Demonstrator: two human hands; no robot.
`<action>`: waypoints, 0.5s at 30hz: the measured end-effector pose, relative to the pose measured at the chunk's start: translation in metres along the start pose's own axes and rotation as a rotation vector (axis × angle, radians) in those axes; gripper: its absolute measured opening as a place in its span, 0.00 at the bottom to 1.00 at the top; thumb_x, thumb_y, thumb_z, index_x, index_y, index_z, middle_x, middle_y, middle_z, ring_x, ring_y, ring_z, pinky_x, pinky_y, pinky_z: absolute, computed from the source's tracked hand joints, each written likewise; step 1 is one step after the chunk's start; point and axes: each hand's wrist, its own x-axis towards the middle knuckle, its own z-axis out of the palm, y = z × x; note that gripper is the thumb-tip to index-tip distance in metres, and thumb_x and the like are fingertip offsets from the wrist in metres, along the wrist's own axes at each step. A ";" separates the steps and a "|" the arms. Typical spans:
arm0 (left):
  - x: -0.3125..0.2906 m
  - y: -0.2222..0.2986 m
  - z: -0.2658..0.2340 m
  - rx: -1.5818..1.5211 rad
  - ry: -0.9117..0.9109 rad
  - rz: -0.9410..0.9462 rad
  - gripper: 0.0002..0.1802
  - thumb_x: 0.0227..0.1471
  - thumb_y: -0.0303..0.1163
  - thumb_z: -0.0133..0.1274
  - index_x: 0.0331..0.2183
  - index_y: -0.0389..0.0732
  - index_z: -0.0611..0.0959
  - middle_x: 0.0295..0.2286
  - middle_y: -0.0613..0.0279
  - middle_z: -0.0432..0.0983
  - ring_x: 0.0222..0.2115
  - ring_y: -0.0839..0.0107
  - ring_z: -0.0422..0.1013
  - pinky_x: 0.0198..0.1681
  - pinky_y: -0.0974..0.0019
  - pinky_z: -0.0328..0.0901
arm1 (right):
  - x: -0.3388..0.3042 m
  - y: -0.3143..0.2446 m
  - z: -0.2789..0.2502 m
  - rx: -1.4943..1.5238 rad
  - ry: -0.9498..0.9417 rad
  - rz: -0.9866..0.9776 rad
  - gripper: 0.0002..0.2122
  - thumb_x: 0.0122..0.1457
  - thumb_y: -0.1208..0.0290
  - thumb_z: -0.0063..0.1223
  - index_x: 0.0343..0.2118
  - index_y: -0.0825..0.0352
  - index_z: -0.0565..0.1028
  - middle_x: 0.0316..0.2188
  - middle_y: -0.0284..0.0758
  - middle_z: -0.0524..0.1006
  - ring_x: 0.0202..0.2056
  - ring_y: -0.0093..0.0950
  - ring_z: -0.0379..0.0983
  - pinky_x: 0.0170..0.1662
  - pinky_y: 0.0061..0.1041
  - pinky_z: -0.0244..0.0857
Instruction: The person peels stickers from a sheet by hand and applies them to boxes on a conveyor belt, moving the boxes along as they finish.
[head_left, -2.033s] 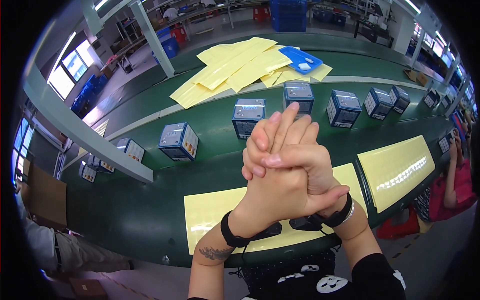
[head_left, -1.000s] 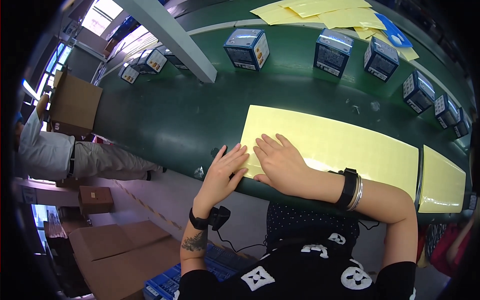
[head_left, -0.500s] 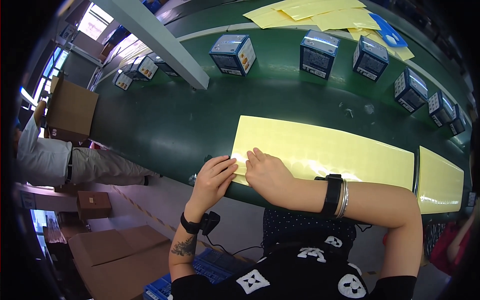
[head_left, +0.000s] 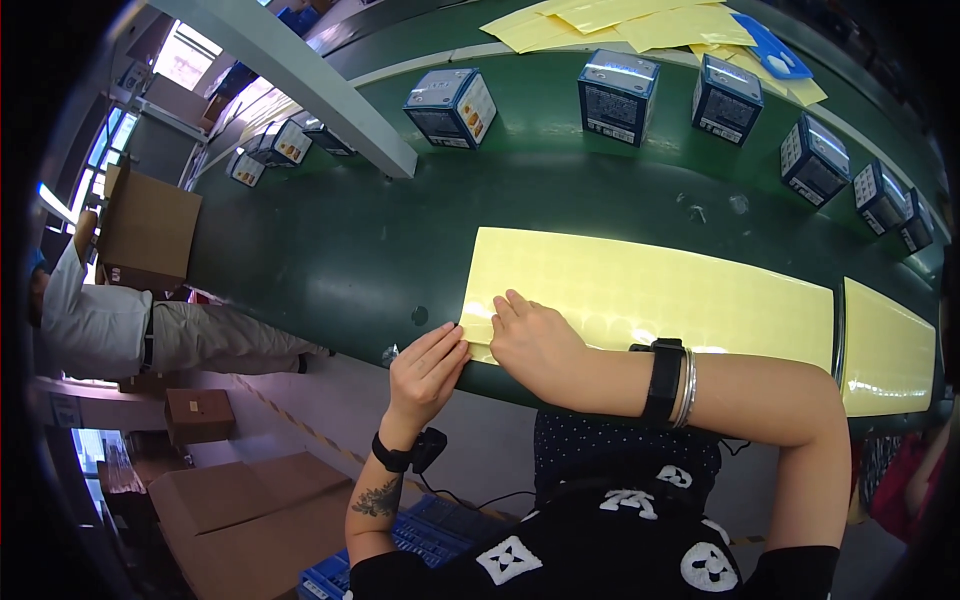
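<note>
A long yellow sheet of clear round stickers [head_left: 640, 280] lies on the green table before me. At its near left corner my left hand [head_left: 425, 375] is closed, fingers pressed together on the sheet's edge, where a narrow strip looks folded or lifted. Right beside it, my right hand [head_left: 535, 345] rests over the sheet. Two of its fingertips point away from me, while the forefinger bends down toward the corner. The thumb is hidden, so whatever it may pinch does not show. A second yellow sheet [head_left: 888, 345] lies to the right, beyond a dark gap.
Several blue boxes [head_left: 620, 100] stand along the far side, near a grey post [head_left: 330, 110]. Behind them lie loose yellow sheets [head_left: 640, 25] and a blue tray [head_left: 772, 50]. At left, a person [head_left: 95, 320] stands by an open carton [head_left: 150, 225]. A cardboard box [head_left: 250, 510] sits lower left.
The blue boxes have shifted left past the post. My left hand has drawn slightly back toward me, uncovering a dark spot on the table. My right hand has barely moved.
</note>
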 end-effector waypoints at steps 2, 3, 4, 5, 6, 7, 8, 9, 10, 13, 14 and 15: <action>0.001 0.003 0.000 0.000 -0.009 0.002 0.13 0.40 0.19 0.63 0.34 0.33 0.83 0.36 0.53 0.80 0.38 0.56 0.78 0.41 0.61 0.72 | -0.002 0.001 -0.001 -0.004 -0.003 0.004 0.16 0.46 0.75 0.55 0.38 0.79 0.78 0.46 0.52 0.75 0.51 0.42 0.72 0.51 0.29 0.69; 0.000 0.005 0.000 -0.004 -0.012 -0.024 0.13 0.40 0.20 0.63 0.33 0.33 0.83 0.36 0.54 0.80 0.38 0.57 0.77 0.41 0.61 0.72 | -0.003 0.002 0.000 0.005 -0.003 0.003 0.16 0.46 0.75 0.55 0.38 0.79 0.78 0.46 0.53 0.75 0.51 0.42 0.72 0.50 0.30 0.69; 0.000 0.006 0.001 -0.007 -0.015 -0.049 0.13 0.40 0.20 0.64 0.33 0.34 0.83 0.37 0.55 0.80 0.38 0.58 0.77 0.42 0.61 0.71 | -0.003 0.002 0.001 0.014 -0.003 0.001 0.16 0.45 0.75 0.55 0.37 0.79 0.78 0.46 0.53 0.75 0.51 0.43 0.72 0.50 0.30 0.69; 0.001 0.007 0.002 -0.012 -0.019 -0.073 0.13 0.40 0.21 0.64 0.33 0.35 0.83 0.38 0.56 0.80 0.39 0.58 0.77 0.42 0.61 0.71 | -0.004 0.002 0.001 0.022 -0.002 0.002 0.15 0.45 0.75 0.55 0.37 0.79 0.78 0.46 0.54 0.75 0.51 0.43 0.72 0.50 0.30 0.69; 0.001 0.007 0.003 -0.013 -0.020 -0.068 0.13 0.40 0.21 0.64 0.33 0.35 0.83 0.38 0.56 0.80 0.39 0.58 0.77 0.42 0.61 0.71 | -0.005 0.002 0.001 0.021 0.000 0.006 0.15 0.45 0.75 0.55 0.37 0.79 0.78 0.46 0.54 0.75 0.51 0.43 0.72 0.50 0.30 0.69; 0.002 0.008 0.004 -0.024 -0.022 -0.091 0.13 0.40 0.21 0.64 0.33 0.35 0.83 0.38 0.56 0.80 0.38 0.59 0.77 0.41 0.61 0.70 | -0.006 0.003 0.002 0.019 0.002 0.003 0.15 0.44 0.75 0.56 0.36 0.79 0.78 0.46 0.55 0.75 0.50 0.44 0.72 0.50 0.31 0.69; 0.002 0.009 0.005 -0.034 -0.024 -0.114 0.12 0.40 0.21 0.64 0.33 0.35 0.83 0.38 0.57 0.80 0.38 0.59 0.77 0.41 0.61 0.70 | -0.007 0.003 0.002 0.018 0.003 0.000 0.15 0.44 0.75 0.56 0.35 0.79 0.78 0.46 0.55 0.75 0.50 0.44 0.72 0.50 0.31 0.70; 0.003 0.009 0.007 -0.045 -0.027 -0.137 0.12 0.40 0.21 0.64 0.33 0.35 0.84 0.37 0.57 0.80 0.37 0.60 0.76 0.40 0.62 0.69 | -0.008 0.004 0.002 0.016 0.004 -0.004 0.15 0.43 0.75 0.56 0.34 0.79 0.79 0.46 0.56 0.75 0.50 0.45 0.72 0.50 0.31 0.70; 0.003 0.009 0.008 -0.045 -0.028 -0.135 0.12 0.40 0.21 0.64 0.33 0.35 0.84 0.37 0.57 0.80 0.37 0.60 0.76 0.40 0.62 0.69 | -0.009 0.004 0.003 0.017 0.005 -0.002 0.15 0.43 0.75 0.56 0.34 0.79 0.79 0.46 0.56 0.75 0.50 0.45 0.72 0.50 0.31 0.70; 0.003 0.010 0.012 -0.030 0.014 -0.093 0.11 0.40 0.20 0.64 0.32 0.35 0.84 0.36 0.59 0.81 0.36 0.61 0.76 0.39 0.62 0.69 | -0.012 0.006 0.003 0.016 0.008 -0.015 0.14 0.42 0.75 0.57 0.32 0.79 0.79 0.45 0.57 0.75 0.49 0.46 0.72 0.49 0.32 0.70; 0.003 0.011 0.013 -0.028 0.012 -0.092 0.11 0.40 0.20 0.64 0.32 0.35 0.84 0.36 0.59 0.81 0.36 0.61 0.76 0.39 0.62 0.69 | -0.013 0.007 0.003 0.018 0.010 -0.015 0.14 0.42 0.75 0.57 0.32 0.79 0.79 0.45 0.57 0.75 0.49 0.46 0.72 0.49 0.32 0.70; 0.003 0.012 0.013 -0.035 0.022 -0.088 0.11 0.40 0.20 0.64 0.32 0.35 0.84 0.35 0.59 0.81 0.36 0.61 0.76 0.39 0.62 0.69 | -0.014 0.006 0.003 0.025 0.014 -0.014 0.14 0.42 0.75 0.57 0.32 0.79 0.79 0.45 0.57 0.75 0.49 0.46 0.73 0.49 0.32 0.70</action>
